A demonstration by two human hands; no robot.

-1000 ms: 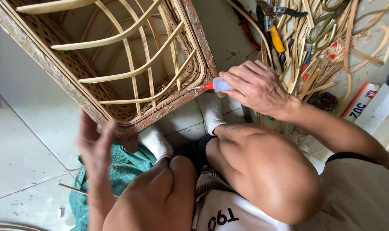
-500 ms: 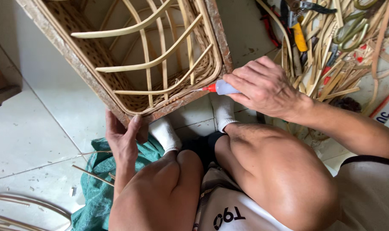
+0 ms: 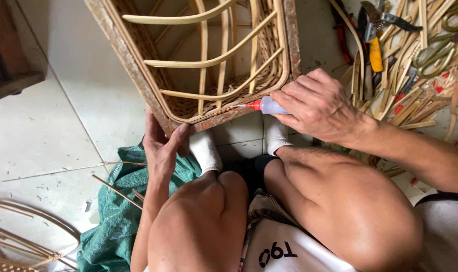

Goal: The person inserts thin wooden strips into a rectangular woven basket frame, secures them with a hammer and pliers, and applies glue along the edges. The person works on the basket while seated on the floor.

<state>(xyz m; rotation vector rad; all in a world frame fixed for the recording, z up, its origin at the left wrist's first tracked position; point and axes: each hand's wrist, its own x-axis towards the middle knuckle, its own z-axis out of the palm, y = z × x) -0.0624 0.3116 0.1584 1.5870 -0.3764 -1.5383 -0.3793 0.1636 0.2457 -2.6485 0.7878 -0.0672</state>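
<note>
Head view: right hand (image 3: 317,106) closed around small glue bottle (image 3: 266,106), red tip at near rim of rattan basket (image 3: 199,65); left hand (image 3: 161,146) open, fingers spread against basket's near-left corner, above green cloth (image 3: 113,216).

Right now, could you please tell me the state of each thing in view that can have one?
Woven rattan basket frame: tipped on its side, open mouth facing the camera.
Small clear glue bottle with red nozzle: uncapped, tip at the frame's rim.
Right hand: gripping the bottle.
Left hand: pressing the frame's corner.
Yellow-handled pruning shears: lying closed on cane strips.
Green cloth: crumpled on the floor.
</note>
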